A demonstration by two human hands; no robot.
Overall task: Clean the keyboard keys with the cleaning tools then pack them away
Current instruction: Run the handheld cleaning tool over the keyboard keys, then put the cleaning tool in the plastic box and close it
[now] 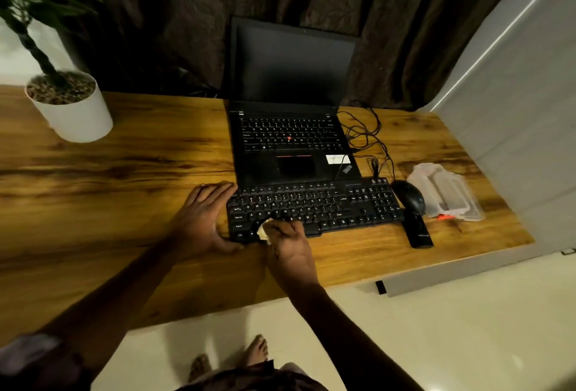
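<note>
A black external keyboard [336, 203] lies on the wooden desk [124, 172] in front of an open black laptop [290, 128]. My left hand [205, 219] is wrapped around the keyboard's left end, fingers on its top corner and thumb at its near edge. My right hand [290, 247] is closed on a small pale cloth [263, 230] that is pressed on the keys of the lower left rows. A clear plastic case [445, 197] with an orange part at its near edge sits open at the right.
A black mouse [410, 199] and a black rectangular object [419, 231] lie right of the keyboard. Tangled black cables [367, 138] run beside the laptop. A white plant pot [71, 107] stands far left. Dark curtains hang behind; a white wall panel is at the right.
</note>
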